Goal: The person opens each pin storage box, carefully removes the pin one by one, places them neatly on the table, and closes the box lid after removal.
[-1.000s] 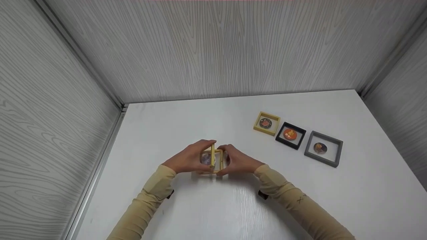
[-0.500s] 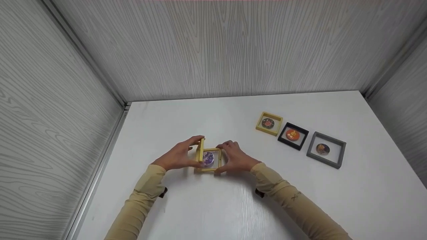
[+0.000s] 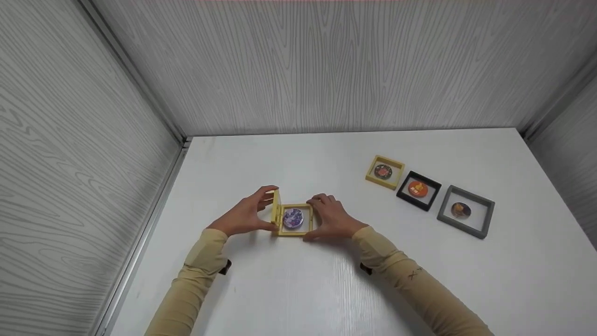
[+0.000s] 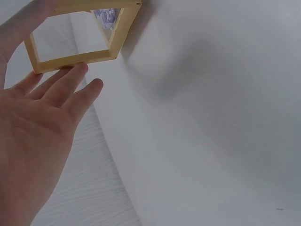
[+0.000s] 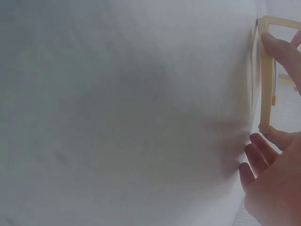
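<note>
A small yellow hinged display case lies unfolded on the white table in the head view. Its base frame (image 3: 297, 234) is flat, with a round purple-and-white badge (image 3: 293, 218) on the clear film. The lid (image 3: 275, 207) stands up steeply on the left side. My left hand (image 3: 243, 217) grips that lid between thumb and fingers; the left wrist view shows its clear window inside the yellow rim (image 4: 77, 60). With thumb and fingertips at opposite corners, my right hand (image 3: 335, 219) holds the base's right side. The right wrist view shows the yellow frame edge (image 5: 266, 89) between them.
To the right lie three more display frames with round badges: a yellow one (image 3: 369, 178), a black one (image 3: 409, 201) and a larger grey one (image 3: 461, 227). Wood-grain panels (image 3: 303, 70) wall in the table at the back and both sides.
My left hand has swung the lid leftward, away from the base, so the purple badge now shows fully. My right hand keeps holding the base. The head view has shifted slightly.
</note>
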A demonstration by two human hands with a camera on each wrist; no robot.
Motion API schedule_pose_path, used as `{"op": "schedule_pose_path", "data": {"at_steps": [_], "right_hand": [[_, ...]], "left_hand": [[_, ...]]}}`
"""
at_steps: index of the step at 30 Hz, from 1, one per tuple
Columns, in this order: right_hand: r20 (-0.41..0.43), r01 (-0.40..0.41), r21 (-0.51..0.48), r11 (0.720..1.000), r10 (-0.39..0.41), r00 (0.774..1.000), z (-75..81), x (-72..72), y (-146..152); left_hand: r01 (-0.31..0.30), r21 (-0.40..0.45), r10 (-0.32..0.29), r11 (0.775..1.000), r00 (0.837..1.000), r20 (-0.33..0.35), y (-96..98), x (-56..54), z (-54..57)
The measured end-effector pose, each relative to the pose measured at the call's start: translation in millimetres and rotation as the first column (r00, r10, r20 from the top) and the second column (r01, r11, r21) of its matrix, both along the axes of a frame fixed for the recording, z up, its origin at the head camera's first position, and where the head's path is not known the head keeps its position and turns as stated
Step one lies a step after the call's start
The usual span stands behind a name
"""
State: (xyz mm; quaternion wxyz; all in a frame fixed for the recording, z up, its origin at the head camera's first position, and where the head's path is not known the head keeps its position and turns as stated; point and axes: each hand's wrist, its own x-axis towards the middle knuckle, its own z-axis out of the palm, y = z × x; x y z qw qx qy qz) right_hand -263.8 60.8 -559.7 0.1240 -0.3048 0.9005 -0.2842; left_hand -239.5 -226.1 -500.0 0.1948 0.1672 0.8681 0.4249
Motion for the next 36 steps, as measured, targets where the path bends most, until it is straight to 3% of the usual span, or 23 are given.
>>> {"op": "schedule_pose_path", "data": {"at_steps": [11, 20, 29, 36], "right_hand": [[-0.019, -0.031, 0.015, 0.999, 0.032, 0.999, -5.6, 1.2, 0], [0.002, -0.029, 0.025, 0.999, 0.029, 1.0, -5.2, 1.6, -1], [-0.018, -0.026, 0.029, 0.999, 0.027, 0.999, 5.3, 3.3, -8], [-0.038, -0.015, -0.038, 0.999, 0.013, 0.999, 16.1, 9.3, -31]], "left_hand": [[-0.026, 0.107, 0.017, 0.994, 0.997, 0.079, -7.9, 2.6, -3.9], [-0.037, 0.115, 0.027, 0.993, 0.995, 0.091, -9.3, 1.8, -8.3], [-0.042, 0.095, 0.035, 0.995, 0.996, 0.077, -11.2, 0.5, -8.5], [-0.036, 0.126, 0.024, 0.991, 0.996, 0.088, -8.9, 0.0, -7.6]]}}
